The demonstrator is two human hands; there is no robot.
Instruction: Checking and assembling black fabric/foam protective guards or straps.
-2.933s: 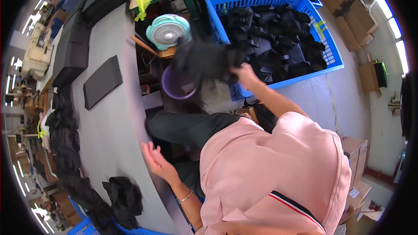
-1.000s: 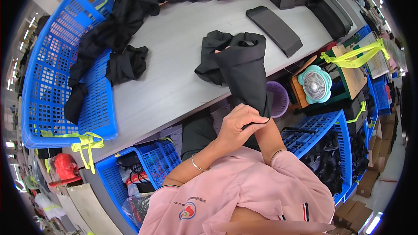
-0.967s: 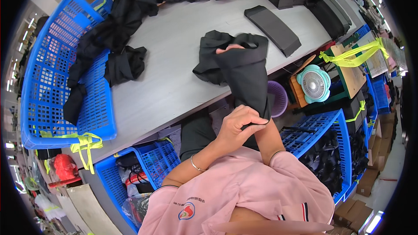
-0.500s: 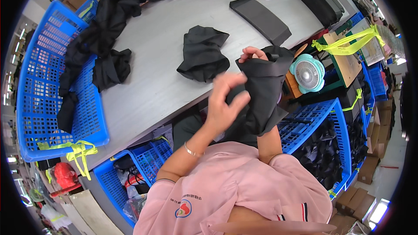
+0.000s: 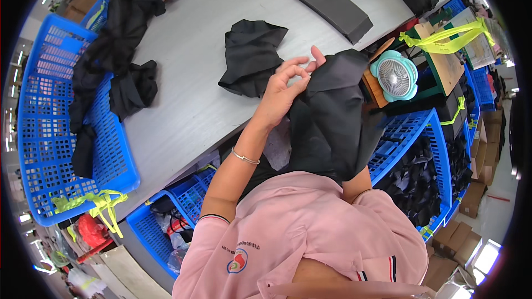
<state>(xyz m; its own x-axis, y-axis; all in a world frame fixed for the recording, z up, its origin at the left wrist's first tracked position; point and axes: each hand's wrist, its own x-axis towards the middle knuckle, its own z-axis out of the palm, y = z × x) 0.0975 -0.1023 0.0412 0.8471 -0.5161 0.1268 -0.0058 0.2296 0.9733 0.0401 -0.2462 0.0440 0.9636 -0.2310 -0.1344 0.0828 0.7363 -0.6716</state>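
A black cloth piece (image 5: 338,105), folded or tube-like, hangs over my lap at the table's edge. My left hand (image 5: 282,89), with a silver bangle on its wrist, pinches the upper left edge of this cloth between thumb and fingers. Most of my right hand (image 5: 317,60) is hidden by the cloth. Its fingertips show at the top edge beside my left fingers, and its forearm comes from beneath the cloth. A second black cloth piece (image 5: 250,55) lies crumpled on the grey table (image 5: 188,83), just beyond my left hand.
A long dark panel (image 5: 330,10) lies at the far right of the table. Black cloth (image 5: 119,27) trails over a blue basket (image 5: 36,133) at left. To the right stand a turquoise fan (image 5: 394,76) and another blue basket (image 5: 440,160) of black pieces.
My left hand has moved in from beside the cloth and closed on its edge. The held cloth has spread wider, covering more of my right hand and forearm. The view has shifted slightly.
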